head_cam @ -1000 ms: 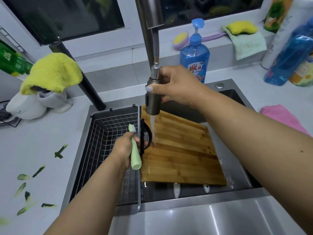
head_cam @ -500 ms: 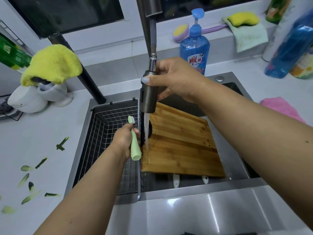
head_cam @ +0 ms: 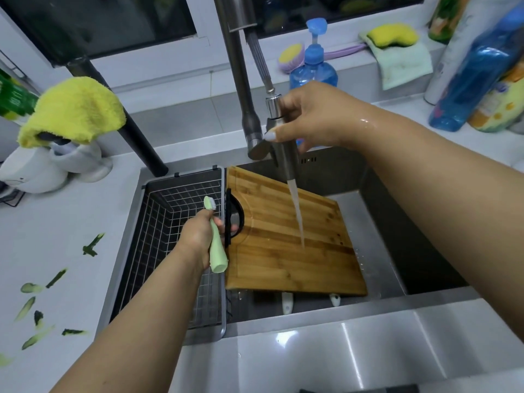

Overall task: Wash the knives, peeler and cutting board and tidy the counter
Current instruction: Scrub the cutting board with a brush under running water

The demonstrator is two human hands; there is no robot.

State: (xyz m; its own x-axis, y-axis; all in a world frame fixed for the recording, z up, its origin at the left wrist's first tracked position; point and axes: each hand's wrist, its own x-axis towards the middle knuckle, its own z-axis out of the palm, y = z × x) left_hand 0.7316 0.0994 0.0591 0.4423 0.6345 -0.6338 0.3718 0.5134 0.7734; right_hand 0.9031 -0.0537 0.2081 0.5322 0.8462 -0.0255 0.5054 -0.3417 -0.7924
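Head view: one cutting board (head_cam: 286, 251), one peeler (head_cam: 217, 251), two white handles (head_cam: 287, 303).

Counter: a white counter (head_cam: 65, 228) runs left, behind and right of a steel sink (head_cam: 320, 313).
Left side: green vegetable peelings (head_cam: 37, 304) lie scattered near the front left edge; one more peeling (head_cam: 92, 246) lies apart, nearer the sink.
Back left: a white appliance (head_cam: 37, 171) stands with a yellow cloth (head_cam: 73, 109) draped over its top.
Right side: a blue plastic bottle (head_cam: 476, 72) and a yellow printed pack (head_cam: 499, 106) stand close together.
Behind the sink: a blue pump soap bottle (head_cam: 313, 70) stands by the wall.
Window ledge: a pale green cloth (head_cam: 402, 63) with a yellow sponge (head_cam: 392, 35) on it.
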